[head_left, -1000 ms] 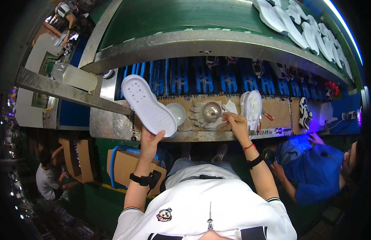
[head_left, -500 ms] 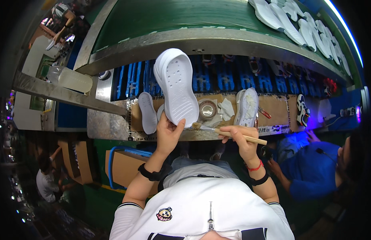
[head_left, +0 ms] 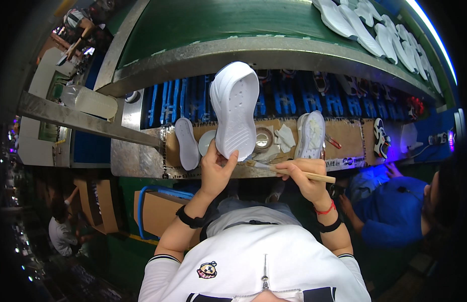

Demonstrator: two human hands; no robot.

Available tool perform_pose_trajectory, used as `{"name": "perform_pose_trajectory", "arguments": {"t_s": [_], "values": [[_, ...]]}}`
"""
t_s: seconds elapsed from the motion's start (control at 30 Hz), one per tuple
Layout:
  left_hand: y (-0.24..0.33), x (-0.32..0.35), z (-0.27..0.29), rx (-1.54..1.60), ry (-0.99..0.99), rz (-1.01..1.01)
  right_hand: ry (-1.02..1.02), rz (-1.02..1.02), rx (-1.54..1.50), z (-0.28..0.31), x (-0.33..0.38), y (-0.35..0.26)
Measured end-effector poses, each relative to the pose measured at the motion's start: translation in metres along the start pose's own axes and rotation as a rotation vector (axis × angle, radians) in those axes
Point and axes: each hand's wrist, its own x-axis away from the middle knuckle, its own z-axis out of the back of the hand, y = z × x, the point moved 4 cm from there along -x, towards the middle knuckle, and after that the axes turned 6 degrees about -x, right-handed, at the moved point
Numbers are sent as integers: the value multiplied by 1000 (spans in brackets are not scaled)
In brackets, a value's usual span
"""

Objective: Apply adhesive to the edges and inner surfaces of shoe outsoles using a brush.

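1. head view: the left hand (head_left: 216, 171) grips a white shoe sole (head_left: 236, 108) by its lower end, fingers closed around the edge and thumb pressed on the face, and holds it upright above the hand with its tread side toward the camera.
2. the right hand (head_left: 304, 176) is closed around a wooden-handled brush (head_left: 294, 172); the handle sticks out to the right of the fist and the bristle end points left, just beside the bottom of the sole, near the left thumb. whether the bristles touch the sole cannot be told.
3. just left of the left hand, a second white sole (head_left: 186, 142) lies flat on the cardboard-covered bench (head_left: 347, 136).
4. between the two hands, beyond the brush tip, stands a round tin (head_left: 264, 139) with crumpled white cloths (head_left: 284, 137) beside it; a small white dish (head_left: 207, 142) sits partly hidden behind the held sole.
5. above the right hand a white shoe (head_left: 312, 133) rests on the bench.
6. far right of the right hand, a person in a blue shirt (head_left: 394, 211) sits at the same bench.
7. beyond both hands runs a green conveyor belt (head_left: 218, 20) carrying white soles at its far right.
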Motion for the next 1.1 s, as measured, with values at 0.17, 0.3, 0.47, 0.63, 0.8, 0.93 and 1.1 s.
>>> {"name": "perform_pose_trajectory", "arguments": {"t_s": [0.17, 0.3, 0.47, 0.63, 0.8, 0.93, 1.1], "values": [[0, 0, -1, 25, -10, 8, 48, 18, 21, 3, -3, -1], [1, -2, -2, 8, -16, 8, -12, 10, 57, 12, -3, -2], [4, -6, -8, 6, -54, 17, 36, 9, 90, 11, -8, -10], [22, -29, -30, 142, -214, 3, 343, 24, -9, 52, 9, -24], [86, -124, -91, 184, -344, -46, 803, -10, -230, 93, 45, -13], [130, -201, -136, 701, -568, 69, 802, -75, -261, 85, 43, -8], [76, -141, -112, 451, -351, -116, 702, -104, -227, 72, 44, 11]]}}
